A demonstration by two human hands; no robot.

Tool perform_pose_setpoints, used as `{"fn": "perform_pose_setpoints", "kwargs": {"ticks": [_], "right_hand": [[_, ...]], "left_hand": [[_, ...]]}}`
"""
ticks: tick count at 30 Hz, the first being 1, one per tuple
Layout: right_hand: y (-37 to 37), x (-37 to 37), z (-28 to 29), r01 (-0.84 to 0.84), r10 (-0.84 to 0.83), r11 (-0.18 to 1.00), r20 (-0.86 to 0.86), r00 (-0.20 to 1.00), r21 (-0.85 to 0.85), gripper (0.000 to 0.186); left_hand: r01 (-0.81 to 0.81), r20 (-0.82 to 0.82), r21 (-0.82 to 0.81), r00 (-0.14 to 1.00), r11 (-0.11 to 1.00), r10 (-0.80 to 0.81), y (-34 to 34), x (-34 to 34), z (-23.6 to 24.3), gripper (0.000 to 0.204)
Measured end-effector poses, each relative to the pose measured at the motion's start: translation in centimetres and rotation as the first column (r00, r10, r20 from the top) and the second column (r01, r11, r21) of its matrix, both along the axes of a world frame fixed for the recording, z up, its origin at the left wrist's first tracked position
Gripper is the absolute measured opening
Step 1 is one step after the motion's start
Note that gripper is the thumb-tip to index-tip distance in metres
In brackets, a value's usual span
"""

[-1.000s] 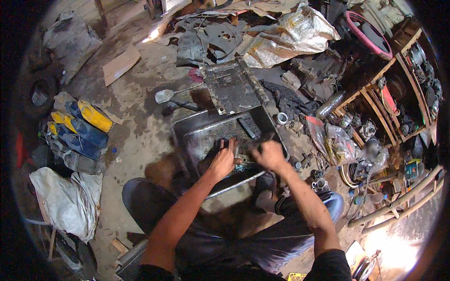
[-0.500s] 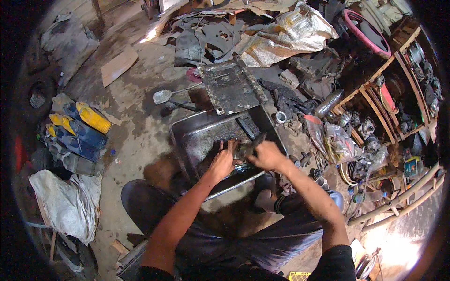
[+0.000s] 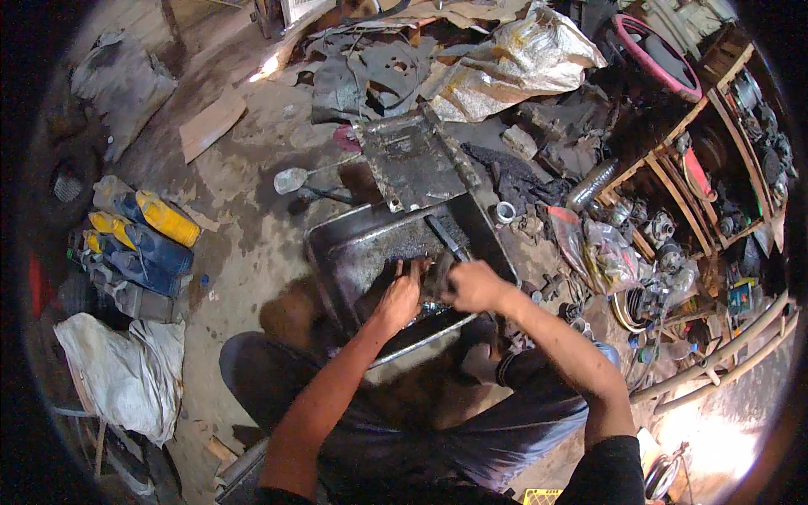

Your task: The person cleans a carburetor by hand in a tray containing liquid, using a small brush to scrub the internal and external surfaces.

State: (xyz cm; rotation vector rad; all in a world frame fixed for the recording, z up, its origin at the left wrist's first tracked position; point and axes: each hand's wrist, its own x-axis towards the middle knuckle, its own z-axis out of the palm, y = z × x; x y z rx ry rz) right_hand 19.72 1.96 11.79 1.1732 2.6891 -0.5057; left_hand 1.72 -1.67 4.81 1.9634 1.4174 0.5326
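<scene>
A dark, greasy metal tray (image 3: pixel 341 244) lies on the floor in front of my knees. My left hand (image 3: pixel 400 296) rests inside it, fingers closed on a small dark part that I cannot make out. My right hand (image 3: pixel 473 284) is closed around another dark metal piece just to its right, and the two hands nearly touch. A slim metal tool (image 3: pixel 444 238) lies in the tray beyond my hands.
A flat dirty metal plate (image 3: pixel 412 160) lies beyond the tray, a spoon-like scoop (image 3: pixel 295 178) to its left. Blue-and-yellow bottles (image 3: pixel 143 231) and a white sack (image 3: pixel 118 374) are on the left. Wooden shelves (image 3: pixel 715 160) with engine parts stand on the right.
My right hand has shifted slightly left, toward my left hand. The left hand stays in the tray with little movement.
</scene>
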Motion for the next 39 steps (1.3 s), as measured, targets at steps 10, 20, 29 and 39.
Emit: {"fn": "perform_pose_setpoints", "kwargs": {"ticks": [10,20,29,39], "right_hand": [[-6.0,-1.2,-1.0,0.501,-0.398,0.836,-0.382,0.835,0.224,0.022],[-9.0,1.3,-7.0,0.729,-0.236,0.472,-0.726,0.646,0.496,0.015],[-6.1,0.0,-2.8,0.785,-0.594,0.586,-0.551,0.586,0.203,0.025],[-0.8,-0.6,-2.4,0.698,-0.638,0.691,-0.295,0.712,0.188,0.037]], "left_hand": [[0.034,-0.072,0.313,0.997,0.949,-0.012,-0.1,-0.1,-1.4,0.076],[0.032,-0.180,0.295,0.983,0.955,0.023,-1.6,2.5,2.0,0.077],[-0.077,-0.033,0.285,0.995,0.955,0.090,-2.0,1.7,0.1,0.080],[-0.097,-0.036,0.387,0.992,0.917,0.120,-1.6,2.1,-1.4,0.072]]}}
